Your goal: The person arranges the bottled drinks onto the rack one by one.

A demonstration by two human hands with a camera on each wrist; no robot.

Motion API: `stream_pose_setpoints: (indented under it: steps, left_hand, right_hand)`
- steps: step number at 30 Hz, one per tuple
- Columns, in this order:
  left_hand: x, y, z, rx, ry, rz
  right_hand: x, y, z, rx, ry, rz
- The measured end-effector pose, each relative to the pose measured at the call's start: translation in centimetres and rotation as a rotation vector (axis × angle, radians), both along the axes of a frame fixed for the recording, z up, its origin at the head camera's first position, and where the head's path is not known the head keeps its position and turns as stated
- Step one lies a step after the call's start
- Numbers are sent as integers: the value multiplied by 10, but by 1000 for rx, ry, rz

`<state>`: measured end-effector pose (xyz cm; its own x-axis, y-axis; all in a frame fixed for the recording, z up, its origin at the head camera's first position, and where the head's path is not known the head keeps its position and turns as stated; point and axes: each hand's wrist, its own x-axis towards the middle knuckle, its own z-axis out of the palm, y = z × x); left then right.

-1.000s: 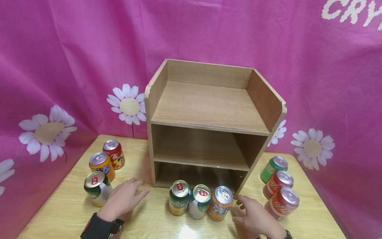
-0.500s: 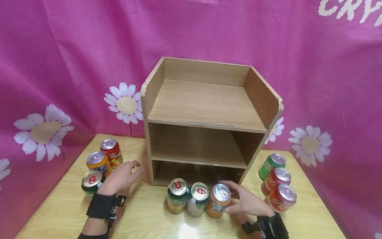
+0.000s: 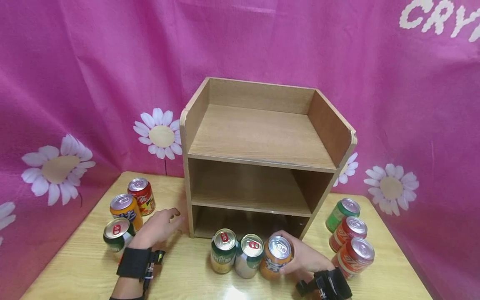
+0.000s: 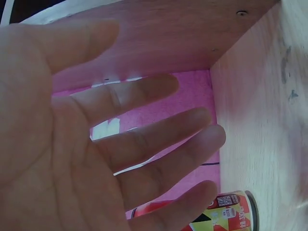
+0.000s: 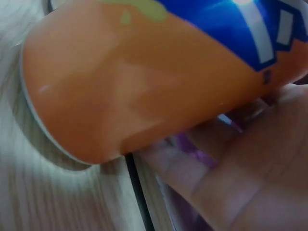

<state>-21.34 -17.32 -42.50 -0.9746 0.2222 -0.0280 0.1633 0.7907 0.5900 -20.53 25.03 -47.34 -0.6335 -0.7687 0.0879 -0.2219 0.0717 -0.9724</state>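
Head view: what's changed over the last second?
The right hand moved left from beside the orange can in front of the shelf and now grips it. The left hand moved forward, toward the back of the table. The shelf and all the cans, including the gripped one, stayed put.

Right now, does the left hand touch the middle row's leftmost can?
Apart: the head view shows bare table between the left hand and that row's leftmost can.

Curtain [image 3: 255, 39], hung across upper frame; daisies [image 3: 59, 169], printed left and right; lettering [image 3: 438, 17], printed upper right; table [image 3: 187, 271], seen at bottom.
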Motion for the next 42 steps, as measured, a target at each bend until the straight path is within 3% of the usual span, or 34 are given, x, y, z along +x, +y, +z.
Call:
stream_pose_setpoints:
  steps: [7,13,19,29,42]
  left_hand:
    - [1,-4,-3,39,4,-9]
    - [1,-5,-1,32,4,-15]
    - [-1,-3,1,25,13,-20]
    - [0,-2,0,13,5,-25]
    - [-1,-2,0,4,-12,-23]
  right_hand:
    - [3,-2,-3,-21,30,4]
    - [5,-5,-2,40,151,-67]
    - [10,-11,3,139,273,-213]
    - [21,-18,24,217,282,-481]
    - [36,-27,54,310,462,-758]
